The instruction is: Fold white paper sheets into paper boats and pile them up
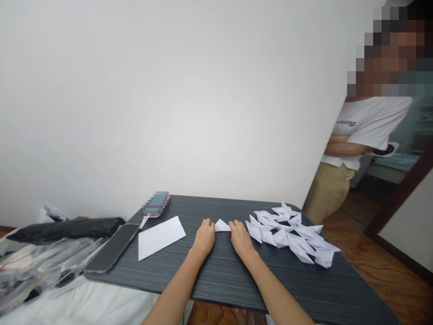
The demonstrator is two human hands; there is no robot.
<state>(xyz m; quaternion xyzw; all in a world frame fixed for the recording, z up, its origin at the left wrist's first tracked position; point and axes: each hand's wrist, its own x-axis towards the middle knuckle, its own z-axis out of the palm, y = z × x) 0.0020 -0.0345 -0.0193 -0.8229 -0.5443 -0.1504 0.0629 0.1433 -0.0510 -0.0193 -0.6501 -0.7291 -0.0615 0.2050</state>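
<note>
Between my two hands, on the dark table [216, 280], is a small piece of folded white paper [222, 225] with a peaked top edge. My left hand [204, 235] closes on its left end, and my right hand [241, 237] closes on its right end. The fingers hide both ends of the paper. Close to the right hand lies a group of several folded white paper boats [299, 243]. Left of the left hand rests a flat stack of white paper sheets [160, 238].
A large dark-screened phone [111, 248] lies along the table's left edge, with a blurred-out device [155, 205] on a white cable behind it. Plastic bags and a black bundle [67, 230] lie beyond that edge. A person with folded arms [358, 135] stands at the right.
</note>
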